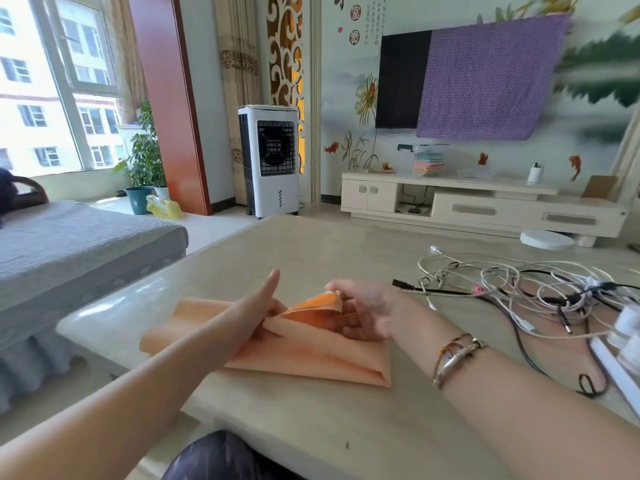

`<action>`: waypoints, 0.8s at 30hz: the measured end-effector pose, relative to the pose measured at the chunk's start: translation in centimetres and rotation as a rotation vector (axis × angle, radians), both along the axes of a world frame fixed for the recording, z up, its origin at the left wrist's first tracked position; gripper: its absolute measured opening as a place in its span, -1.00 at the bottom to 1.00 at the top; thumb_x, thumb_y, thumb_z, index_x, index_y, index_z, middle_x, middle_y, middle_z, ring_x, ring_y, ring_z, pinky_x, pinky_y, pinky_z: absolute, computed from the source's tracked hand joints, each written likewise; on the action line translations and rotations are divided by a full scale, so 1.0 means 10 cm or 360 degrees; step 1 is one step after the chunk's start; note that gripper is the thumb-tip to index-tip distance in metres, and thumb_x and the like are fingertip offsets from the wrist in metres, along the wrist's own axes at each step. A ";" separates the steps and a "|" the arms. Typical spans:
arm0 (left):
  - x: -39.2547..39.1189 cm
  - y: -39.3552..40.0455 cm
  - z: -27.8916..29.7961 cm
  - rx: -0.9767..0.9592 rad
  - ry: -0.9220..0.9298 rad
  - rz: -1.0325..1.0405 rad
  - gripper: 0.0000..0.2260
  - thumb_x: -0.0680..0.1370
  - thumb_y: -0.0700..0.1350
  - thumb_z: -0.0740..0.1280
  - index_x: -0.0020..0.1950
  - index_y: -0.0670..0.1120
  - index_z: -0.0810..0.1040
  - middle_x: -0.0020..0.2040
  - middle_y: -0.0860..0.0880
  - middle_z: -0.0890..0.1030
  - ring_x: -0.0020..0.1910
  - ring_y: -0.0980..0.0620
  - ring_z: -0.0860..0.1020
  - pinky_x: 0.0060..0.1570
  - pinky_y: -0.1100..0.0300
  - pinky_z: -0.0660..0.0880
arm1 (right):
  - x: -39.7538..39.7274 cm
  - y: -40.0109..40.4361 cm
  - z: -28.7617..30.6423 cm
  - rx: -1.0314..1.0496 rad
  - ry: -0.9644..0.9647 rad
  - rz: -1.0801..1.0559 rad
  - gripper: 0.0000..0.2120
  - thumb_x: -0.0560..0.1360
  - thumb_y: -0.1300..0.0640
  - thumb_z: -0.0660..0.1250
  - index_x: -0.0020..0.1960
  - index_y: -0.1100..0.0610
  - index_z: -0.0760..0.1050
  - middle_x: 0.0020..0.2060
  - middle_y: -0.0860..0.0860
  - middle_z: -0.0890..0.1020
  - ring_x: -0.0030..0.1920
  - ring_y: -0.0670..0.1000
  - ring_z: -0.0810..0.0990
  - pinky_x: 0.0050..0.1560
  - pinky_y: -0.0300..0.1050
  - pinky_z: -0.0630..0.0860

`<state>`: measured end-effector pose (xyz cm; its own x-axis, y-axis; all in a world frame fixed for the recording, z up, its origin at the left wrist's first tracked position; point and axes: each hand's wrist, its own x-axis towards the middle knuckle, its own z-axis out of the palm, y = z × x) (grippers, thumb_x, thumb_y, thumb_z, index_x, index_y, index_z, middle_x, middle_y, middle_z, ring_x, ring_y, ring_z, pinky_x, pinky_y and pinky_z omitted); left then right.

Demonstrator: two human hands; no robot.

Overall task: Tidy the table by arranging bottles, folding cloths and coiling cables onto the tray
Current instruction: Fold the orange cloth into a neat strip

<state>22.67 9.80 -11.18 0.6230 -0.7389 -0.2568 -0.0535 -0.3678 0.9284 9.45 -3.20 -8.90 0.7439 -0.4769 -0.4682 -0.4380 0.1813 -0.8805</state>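
Folding the soft peach-orange cloth (304, 355), lying on the pale stone-look table (311, 258) directly under both hands. Left hand (256, 313) flat, fingers straight and pressed together, pinning the crease line. Right hand (363, 310) pinching the raised cloth corner, apparently between thumb and fingertips, though blur hides the exact grip. Best done by carrying that corner over the left hand's edge, matching corners, then sliding the flat hand out and smoothing. Tangled white and black cables (519, 289) wait just right of the right hand.
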 end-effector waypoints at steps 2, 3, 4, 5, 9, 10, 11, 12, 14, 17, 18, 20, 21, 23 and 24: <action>0.02 0.01 -0.03 -0.0004 -0.0032 -0.0003 -0.34 0.24 0.58 0.16 -0.55 -0.04 0.40 -0.50 0.01 0.37 -0.45 0.02 0.33 -0.37 0.16 0.23 | 0.04 0.07 -0.05 -0.0123 0.0025 0.0033 -0.71 0.60 -0.06 0.14 -0.15 0.09 0.47 -0.39 -0.03 0.63 -0.53 -0.09 0.55 -0.50 -0.33 0.38; 0.01 0.03 -0.05 0.0068 -0.0196 -0.0010 -0.39 0.28 0.53 0.25 -0.51 -0.03 0.38 -0.49 0.03 0.36 -0.45 0.03 0.33 -0.38 0.17 0.23 | 0.06 0.11 -0.07 -0.0202 0.0037 0.0029 -0.70 0.61 -0.04 0.10 -0.11 0.11 0.48 -0.36 -0.01 0.64 -0.55 -0.09 0.54 -0.51 -0.33 0.37; 0.00 0.04 -0.07 0.0123 -0.0418 -0.0033 -0.48 0.37 0.39 0.33 -0.45 -0.04 0.39 -0.46 0.04 0.37 -0.43 0.05 0.33 -0.38 0.19 0.23 | 0.07 0.15 -0.08 -0.0280 0.0030 0.0002 -0.72 0.61 0.01 0.08 -0.09 0.12 0.49 -0.35 0.00 0.64 -0.56 -0.08 0.53 -0.52 -0.34 0.35; 0.01 0.04 -0.10 0.0120 -0.0621 -0.0077 -0.58 0.44 0.24 0.38 -0.39 -0.04 0.41 -0.43 0.05 0.37 -0.41 0.06 0.34 -0.38 0.19 0.23 | 0.07 0.18 -0.09 -0.0346 0.0000 -0.0045 -0.75 0.60 0.07 0.07 -0.09 0.13 0.48 -0.35 0.02 0.64 -0.57 -0.07 0.52 -0.54 -0.34 0.34; 0.04 0.05 -0.17 0.0094 -0.0681 -0.0090 -0.75 0.50 -0.07 0.39 -0.34 -0.05 0.44 -0.41 0.05 0.41 -0.37 0.05 0.37 -0.37 0.20 0.24 | 0.06 0.19 -0.24 -0.1044 -0.0187 -0.0268 -0.87 0.50 0.13 0.15 -0.09 0.06 0.48 -0.30 -0.06 0.63 -0.36 -0.04 0.57 -0.37 -0.15 0.50; 0.04 0.06 -0.16 0.0100 -0.0628 -0.0087 -0.78 0.50 -0.09 0.38 -0.33 -0.06 0.47 -0.40 0.03 0.44 -0.36 0.04 0.40 -0.36 0.21 0.26 | 0.05 0.18 -0.28 -0.1342 -0.0206 -0.0257 -0.88 0.48 0.10 0.17 -0.08 0.02 0.49 -0.24 -0.10 0.62 -0.22 -0.05 0.59 -0.19 -0.07 0.56; 0.04 0.05 -0.15 0.0096 -0.0568 -0.0082 -0.82 0.50 -0.10 0.37 -0.30 -0.07 0.50 -0.37 0.00 0.48 -0.35 0.02 0.43 -0.34 0.22 0.30 | 0.03 0.19 -0.32 -0.1582 -0.0236 -0.0183 -0.86 0.46 0.07 0.17 -0.05 -0.03 0.49 -0.16 -0.13 0.60 -0.07 -0.06 0.57 -0.01 -0.02 0.54; 0.04 0.06 -0.13 0.0080 -0.0489 -0.0067 -0.87 0.50 -0.12 0.36 -0.25 -0.09 0.55 -0.34 -0.04 0.53 -0.33 -0.01 0.48 -0.31 0.21 0.34 | 0.02 0.21 -0.34 -0.1771 -0.0254 -0.0063 -0.81 0.47 0.04 0.16 0.02 -0.07 0.50 -0.04 -0.14 0.58 0.07 -0.06 0.52 0.14 -0.04 0.47; 0.03 0.07 -0.10 0.0036 -0.0342 -0.0030 -0.93 0.45 -0.14 0.36 -0.16 -0.12 0.62 -0.27 -0.11 0.59 -0.29 -0.06 0.52 -0.30 0.17 0.39 | 0.01 0.28 -0.38 -0.2028 -0.0154 0.0242 -0.69 0.55 0.00 0.14 0.27 -0.06 0.45 0.26 -0.10 0.48 0.31 -0.04 0.38 0.24 -0.24 0.26; 0.03 0.08 -0.10 0.0058 -0.0360 0.0001 -0.89 0.35 -0.10 0.39 -0.21 -0.12 0.58 -0.30 -0.11 0.56 -0.31 -0.05 0.51 -0.33 0.20 0.37 | 0.03 0.33 -0.47 -0.2082 0.0013 0.0538 -0.55 0.62 -0.08 0.09 0.48 -0.02 0.26 0.51 -0.02 0.23 0.51 -0.03 0.15 0.46 -0.19 0.04; 0.03 0.08 -0.10 0.0087 -0.0458 0.0023 -0.90 0.37 -0.11 0.41 -0.25 -0.10 0.53 -0.34 -0.06 0.53 -0.34 -0.02 0.48 -0.37 0.25 0.35 | 0.03 0.33 -0.50 -0.2065 0.0060 0.0583 -0.52 0.62 -0.12 0.06 0.51 -0.03 0.20 0.54 -0.02 0.17 0.53 -0.04 0.08 0.49 -0.15 -0.03; 0.05 0.09 -0.11 0.0141 -0.0744 0.0134 -0.86 0.40 -0.14 0.43 -0.25 -0.07 0.48 -0.34 0.01 0.50 -0.35 0.05 0.45 -0.42 0.25 0.31 | 0.04 0.33 -0.55 -0.2064 0.0155 0.0651 -0.47 0.61 -0.20 -0.01 0.54 -0.06 0.12 0.56 -0.06 0.07 0.55 -0.06 -0.02 0.50 -0.09 -0.12; 0.07 0.11 -0.13 0.0169 -0.0901 0.0198 -0.87 0.41 -0.14 0.43 -0.21 -0.07 0.48 -0.28 0.02 0.52 -0.29 0.06 0.46 -0.37 0.23 0.33 | 0.03 0.34 -0.56 -0.2075 0.0198 0.0676 -0.45 0.61 -0.23 -0.03 0.55 -0.08 0.08 0.56 -0.07 0.04 0.55 -0.07 -0.05 0.51 -0.07 -0.15; 0.15 0.20 -0.14 0.0235 -0.1149 0.0323 -0.88 0.44 -0.11 0.39 -0.09 -0.06 0.47 -0.11 0.00 0.53 -0.09 0.01 0.48 -0.21 0.20 0.32 | 0.03 0.35 -0.57 -0.2127 0.0259 0.0730 -0.42 0.59 -0.28 -0.07 0.55 -0.12 0.03 0.57 -0.07 -0.02 0.55 -0.07 -0.10 0.52 -0.02 -0.17; 0.22 0.27 -0.15 0.0298 -0.1256 0.0367 -0.85 0.47 -0.08 0.36 -0.03 -0.05 0.45 -0.03 -0.02 0.51 0.00 -0.03 0.47 -0.13 0.19 0.31 | 0.04 0.36 -0.57 -0.2145 0.0285 0.0749 -0.40 0.57 -0.31 -0.07 0.56 -0.14 0.01 0.57 -0.08 -0.05 0.55 -0.07 -0.12 0.53 0.01 -0.18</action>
